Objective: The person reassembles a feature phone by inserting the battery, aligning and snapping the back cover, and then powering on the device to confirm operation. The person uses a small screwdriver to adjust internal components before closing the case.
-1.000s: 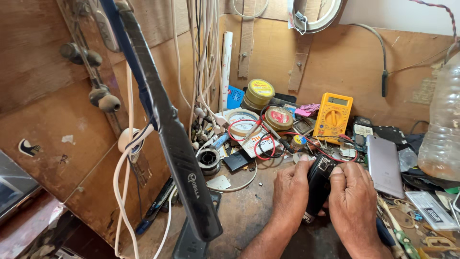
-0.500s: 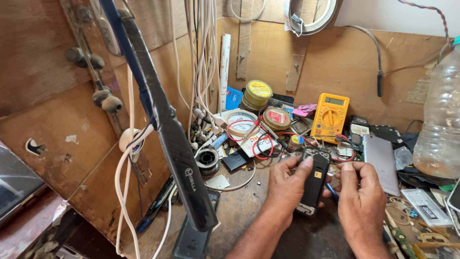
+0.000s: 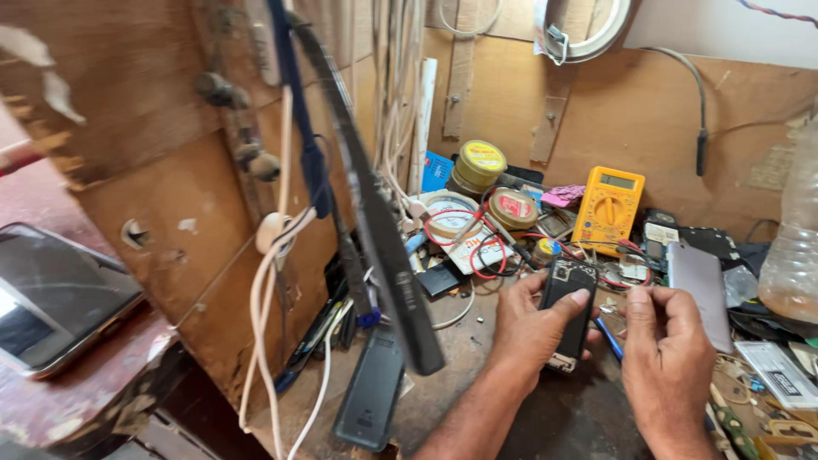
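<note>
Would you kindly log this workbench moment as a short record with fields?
Setting: cluttered wooden workbench
Left hand: grips an opened black phone, thumb across its back
Right hand: beside the phone, fingertips pinched; whether they hold anything cannot be told
Behind the hands: yellow multimeter, round tins, red and black leads
Far right: clear plastic bottle
Far left: dark tablet on a ledge

We count two hands: the left hand (image 3: pixel 532 328) and the right hand (image 3: pixel 673 353). We see one opened phone (image 3: pixel 569 311), one yellow multimeter (image 3: pixel 607 204), three round tins (image 3: pixel 479 166), one clear plastic bottle (image 3: pixel 792 247) and one tablet (image 3: pixel 51 298).
</note>
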